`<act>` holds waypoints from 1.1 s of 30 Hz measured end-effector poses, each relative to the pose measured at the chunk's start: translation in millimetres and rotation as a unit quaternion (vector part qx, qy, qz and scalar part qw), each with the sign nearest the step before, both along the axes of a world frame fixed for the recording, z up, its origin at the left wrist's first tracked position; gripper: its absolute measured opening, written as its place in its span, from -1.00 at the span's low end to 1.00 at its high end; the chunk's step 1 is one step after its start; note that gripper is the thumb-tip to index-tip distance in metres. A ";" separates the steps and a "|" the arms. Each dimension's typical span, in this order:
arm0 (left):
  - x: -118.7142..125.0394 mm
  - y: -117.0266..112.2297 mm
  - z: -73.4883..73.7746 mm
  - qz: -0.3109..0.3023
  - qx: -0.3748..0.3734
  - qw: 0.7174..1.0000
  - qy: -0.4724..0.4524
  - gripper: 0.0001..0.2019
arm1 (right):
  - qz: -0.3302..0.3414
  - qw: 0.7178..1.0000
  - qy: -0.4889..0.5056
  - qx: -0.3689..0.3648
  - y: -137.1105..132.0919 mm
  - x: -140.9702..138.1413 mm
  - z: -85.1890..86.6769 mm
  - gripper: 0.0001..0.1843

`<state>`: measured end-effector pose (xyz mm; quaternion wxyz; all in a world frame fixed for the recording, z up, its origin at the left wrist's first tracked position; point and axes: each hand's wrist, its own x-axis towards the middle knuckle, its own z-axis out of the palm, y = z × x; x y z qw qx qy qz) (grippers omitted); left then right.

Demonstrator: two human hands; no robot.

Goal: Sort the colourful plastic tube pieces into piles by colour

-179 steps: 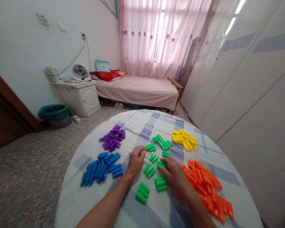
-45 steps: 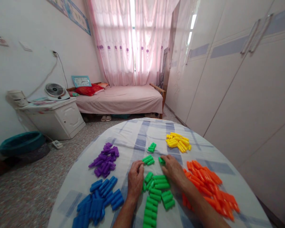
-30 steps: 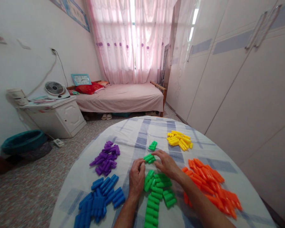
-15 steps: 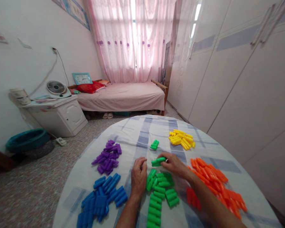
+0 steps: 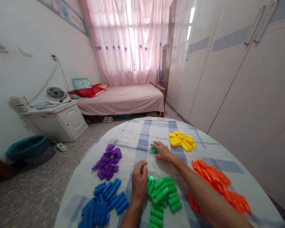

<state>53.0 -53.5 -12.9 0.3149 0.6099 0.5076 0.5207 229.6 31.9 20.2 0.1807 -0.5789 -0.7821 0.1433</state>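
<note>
Small plastic pieces lie sorted by colour on a round table [image 5: 142, 133] with a checked cloth. My left hand [image 5: 139, 182] rests with curled fingers at the left edge of the green pile [image 5: 163, 196]. My right hand [image 5: 163, 151] reaches farther out, fingers down over a small separate green cluster [image 5: 153, 149], which it mostly hides. A purple pile [image 5: 107, 161] and a blue pile [image 5: 104, 204] lie to the left. The yellow pile [image 5: 181, 140] is beyond my right hand, and the orange pile [image 5: 218, 186] lies along my right forearm.
White wardrobe doors [image 5: 239, 82] stand close on the right. Beyond the table is a bed [image 5: 123, 98] under a curtained window. A white cabinet [image 5: 59, 122] with a fan stands at the left, with a teal basin [image 5: 26, 146] on the floor.
My right hand let go of the green pieces it was moving into the pile and stretched forward onto the far green cluster. The green pile has grown. My left hand stayed beside it.
</note>
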 end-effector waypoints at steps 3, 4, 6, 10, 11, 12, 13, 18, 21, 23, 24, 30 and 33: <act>0.4 0.2 0.0 -0.001 -0.002 1.000 0.000 -0.75 | -0.008 1.000 -0.025 0.007 3.3 -1.0 -2.6 -0.45; 0.8 0.3 0.3 0.000 -0.002 1.000 -0.002 -0.75 | -0.012 0.999 -0.032 0.011 1.7 -0.8 -2.2 -0.52; 1.4 0.4 1.3 0.001 -0.001 1.000 -0.006 -0.75 | -0.022 0.999 -0.046 0.019 -4.2 0.4 0.2 -0.66; 2.1 -1.1 3.5 -0.001 0.001 1.000 -0.011 -0.76 | -0.040 0.997 -0.053 0.030 -22.8 3.7 8.1 -0.75; 2.1 -1.7 3.8 -0.001 0.001 1.000 -0.012 -0.76 | -0.040 0.997 -0.050 0.032 -28.5 4.0 10.2 -0.74; 2.2 -2.1 4.0 -0.001 0.000 1.000 -0.013 -0.76 | -0.036 0.998 -0.045 0.033 -34.6 4.0 12.2 -0.73; 2.3 -2.5 4.0 -0.001 0.000 1.000 -0.014 -0.76 | -0.029 0.998 -0.041 0.033 -41.2 3.6 14.1 -0.73; 2.1 -1.7 3.4 -0.003 0.001 1.000 -0.009 -0.76 | 0.053 0.998 0.026 0.017 -78.2 -2.1 20.4 -0.74; 1.7 -0.8 3.7 -0.003 -0.001 1.000 -0.008 -0.76 | 0.103 0.993 0.063 0.006 -98.0 -3.7 21.3 -0.54; 1.4 -0.6 4.2 -0.002 0.001 1.000 -0.010 -0.76 | 0.130 0.989 0.064 -0.001 -108.0 -3.2 19.6 -0.40; 1.2 -0.6 4.4 -0.002 0.002 1.000 -0.011 -0.76 | 0.133 0.989 0.067 0.000 -112.0 -2.7 18.0 -0.35; -0.7 -0.4 2.9 0.010 0.005 1.000 -0.025 -0.74 | -0.005 0.986 0.163 0.043 -125.7 -6.8 -3.7 -0.55; -2.5 0.1 2.2 0.025 0.015 0.999 -0.042 -0.73 | -0.034 0.982 0.180 0.056 -128.9 -13.7 -17.1 -0.68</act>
